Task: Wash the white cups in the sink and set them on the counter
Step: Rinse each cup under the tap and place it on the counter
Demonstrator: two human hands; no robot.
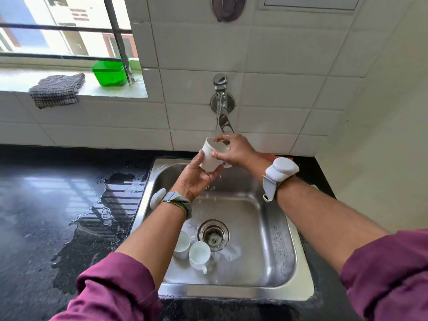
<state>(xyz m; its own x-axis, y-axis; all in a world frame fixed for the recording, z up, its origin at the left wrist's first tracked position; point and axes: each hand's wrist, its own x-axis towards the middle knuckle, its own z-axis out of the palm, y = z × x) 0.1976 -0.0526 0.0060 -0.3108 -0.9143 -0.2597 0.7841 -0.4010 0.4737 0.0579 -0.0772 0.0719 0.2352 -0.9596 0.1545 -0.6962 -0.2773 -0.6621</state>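
Held cup: we see 1 white cup (pixel 212 156) tilted under the tap (pixel 220 89), over the back of the sink (pixel 273 228); the water stream (pixel 217 117) runs into its mouth.
Left hand: our left hand (pixel 194 179) cradles the cup's base and side from below, fingers (pixel 201 158) wrapped on it.
Right hand: our right hand (pixel 234 150) grips the cup's rim from the right, fingers clenched on the cup; thumb on the outer wall.
Other cups: 2 white cups (pixel 193 250) stand upright in the sink bottom, just left of the drain (pixel 213 234), touching each other, foam around them.
Bench: dark bench (pixel 46 205) left of the sink is wet with a puddle (pixel 104 216); we see no cups on it.
Sill: grey cloth (pixel 58 90) and green tub (pixel 108 72) on the window sill.
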